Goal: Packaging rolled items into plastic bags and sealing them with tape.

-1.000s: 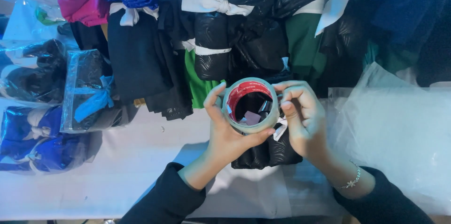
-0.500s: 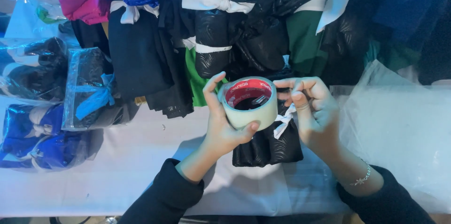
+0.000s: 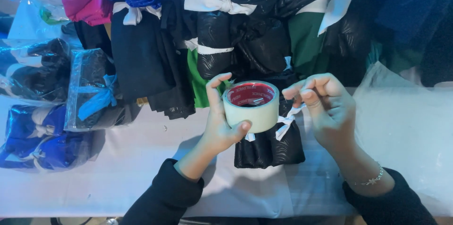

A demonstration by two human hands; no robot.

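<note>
My left hand (image 3: 218,126) grips a roll of clear packing tape (image 3: 250,107) with a red inner core, held above the table. My right hand (image 3: 323,107) is just right of the roll, thumb and fingers pinched together on what looks like the tape's free end. Under both hands lies a rolled black padded garment (image 3: 273,145) tied with a white ribbon, resting on a clear plastic bag (image 3: 302,187).
Many rolled garments tied with white ribbons, black, green, blue and pink, are piled along the far side (image 3: 236,22). Bagged bundles with blue ribbon lie at the left (image 3: 89,88). A sheet of clear plastic (image 3: 406,126) covers the white table (image 3: 118,173) at right.
The tape roll has tilted from facing me to lying more flat. My right hand has drawn away to the right of the roll, pinching at the tape end.
</note>
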